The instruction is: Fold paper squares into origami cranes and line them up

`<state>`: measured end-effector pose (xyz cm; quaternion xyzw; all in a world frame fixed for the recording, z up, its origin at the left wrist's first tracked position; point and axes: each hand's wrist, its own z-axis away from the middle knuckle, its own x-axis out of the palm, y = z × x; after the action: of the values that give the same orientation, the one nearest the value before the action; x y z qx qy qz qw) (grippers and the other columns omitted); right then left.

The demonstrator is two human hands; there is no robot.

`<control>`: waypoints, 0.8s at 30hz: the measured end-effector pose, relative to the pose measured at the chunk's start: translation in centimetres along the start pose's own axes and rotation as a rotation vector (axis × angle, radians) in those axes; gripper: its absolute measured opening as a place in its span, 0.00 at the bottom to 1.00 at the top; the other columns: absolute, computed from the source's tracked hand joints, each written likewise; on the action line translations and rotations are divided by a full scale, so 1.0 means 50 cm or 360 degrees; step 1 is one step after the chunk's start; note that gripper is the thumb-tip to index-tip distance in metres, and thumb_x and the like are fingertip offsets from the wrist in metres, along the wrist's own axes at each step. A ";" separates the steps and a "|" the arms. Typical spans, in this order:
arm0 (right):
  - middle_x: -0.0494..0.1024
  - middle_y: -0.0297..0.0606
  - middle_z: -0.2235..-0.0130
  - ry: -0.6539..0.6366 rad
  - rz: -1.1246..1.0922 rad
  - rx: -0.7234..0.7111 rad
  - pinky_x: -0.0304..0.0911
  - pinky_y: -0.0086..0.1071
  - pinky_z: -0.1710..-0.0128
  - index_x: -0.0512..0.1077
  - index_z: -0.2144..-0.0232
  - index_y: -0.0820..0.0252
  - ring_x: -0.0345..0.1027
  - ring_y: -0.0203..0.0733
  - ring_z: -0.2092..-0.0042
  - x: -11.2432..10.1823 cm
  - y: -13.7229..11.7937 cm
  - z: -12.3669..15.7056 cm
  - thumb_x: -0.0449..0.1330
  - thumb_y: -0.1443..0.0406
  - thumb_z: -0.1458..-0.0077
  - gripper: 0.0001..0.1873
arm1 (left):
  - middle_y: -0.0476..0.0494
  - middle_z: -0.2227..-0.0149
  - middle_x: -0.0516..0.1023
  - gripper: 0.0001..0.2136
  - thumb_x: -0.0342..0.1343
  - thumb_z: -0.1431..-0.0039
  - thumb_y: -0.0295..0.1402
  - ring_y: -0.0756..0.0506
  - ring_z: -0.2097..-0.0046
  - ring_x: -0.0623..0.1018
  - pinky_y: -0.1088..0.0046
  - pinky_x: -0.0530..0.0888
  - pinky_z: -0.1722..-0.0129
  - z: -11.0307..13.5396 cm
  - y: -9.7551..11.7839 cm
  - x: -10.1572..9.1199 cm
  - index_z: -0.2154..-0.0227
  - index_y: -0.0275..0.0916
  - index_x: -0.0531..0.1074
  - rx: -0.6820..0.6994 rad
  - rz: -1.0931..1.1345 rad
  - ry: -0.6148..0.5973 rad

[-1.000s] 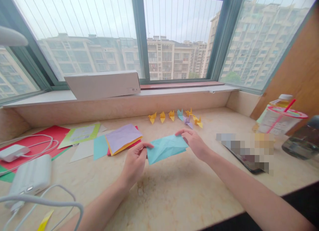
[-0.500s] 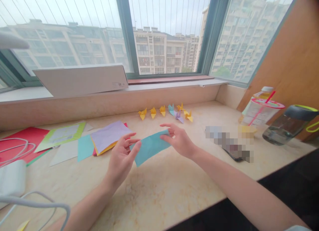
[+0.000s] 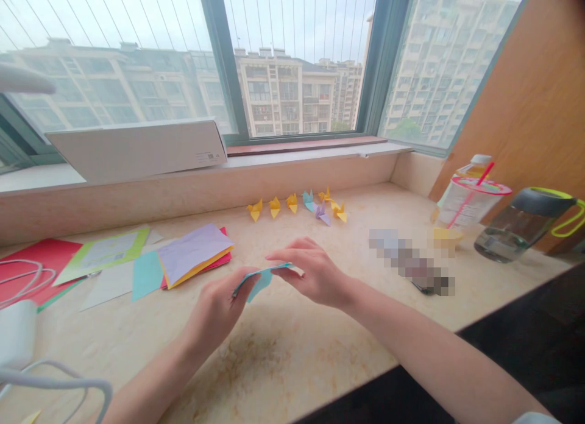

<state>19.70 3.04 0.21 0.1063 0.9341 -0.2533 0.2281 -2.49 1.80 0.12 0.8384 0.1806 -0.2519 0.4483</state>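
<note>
A folded sheet of teal paper (image 3: 261, 280) is held just above the beige stone desk (image 3: 292, 351), seen almost edge-on. My left hand (image 3: 218, 308) pinches its left end from below. My right hand (image 3: 311, 272) pinches its right end, fingers pressed on the top edge. A stack of coloured paper (image 3: 194, 254) with a lilac sheet on top lies to the left behind my hands. A row of small folded paper cranes (image 3: 297, 206), mostly yellow, stands further back near the wall.
Red and green sheets (image 3: 68, 259) and white cables (image 3: 27, 278) lie at the left. A white box (image 3: 137, 150) rests on the window sill. A plastic cup with a red straw (image 3: 470, 198) and a water bottle (image 3: 521, 226) stand at the right, beside a blurred-out flat object (image 3: 411, 259).
The teal paper has been tipped from lying flat and open to nearly edge-on between both hands. My left hand, briefly spread half a second ago, has closed on it again.
</note>
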 end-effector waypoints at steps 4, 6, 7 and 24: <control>0.81 0.37 0.60 0.0117 -0.0293 0.0524 0.68 0.38 0.57 0.71 0.47 0.52 0.74 0.43 0.58 -0.002 0.000 -0.009 0.66 0.60 0.43 0.22 | 0.50 0.79 0.73 0.09 0.59 0.42 0.37 0.49 0.76 0.67 0.76 0.64 0.74 0.005 0.005 0.005 0.73 0.40 0.78 -0.0076 0.0068 0.0199; 0.81 0.35 0.65 0.0113 -0.0491 0.0778 0.68 0.36 0.61 0.70 0.47 0.54 0.74 0.42 0.62 0.000 0.007 -0.013 0.68 0.58 0.46 0.25 | 0.49 0.78 0.72 0.09 0.58 0.41 0.38 0.48 0.74 0.67 0.76 0.64 0.74 0.007 0.008 0.010 0.73 0.39 0.77 -0.0165 0.0217 0.0162; 0.80 0.34 0.66 0.0117 -0.0586 0.0872 0.68 0.36 0.61 0.70 0.48 0.55 0.74 0.41 0.64 0.002 0.011 -0.013 0.68 0.58 0.46 0.24 | 0.48 0.76 0.73 0.10 0.57 0.40 0.39 0.47 0.73 0.69 0.76 0.66 0.73 0.008 0.010 0.013 0.72 0.39 0.77 -0.0207 0.0310 0.0079; 0.83 0.39 0.57 -0.0114 -0.1179 0.0993 0.72 0.45 0.50 0.77 0.57 0.57 0.78 0.46 0.55 0.029 0.006 -0.005 0.68 0.58 0.47 0.16 | 0.41 0.63 0.83 0.14 0.61 0.42 0.44 0.41 0.63 0.80 0.68 0.76 0.61 0.004 0.026 0.024 0.61 0.40 0.81 -0.0517 0.1011 -0.0173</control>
<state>18.43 3.56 -0.41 -0.1789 0.7802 -0.5889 0.1118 -0.88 1.05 0.16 0.7560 -0.0753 -0.1122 0.6404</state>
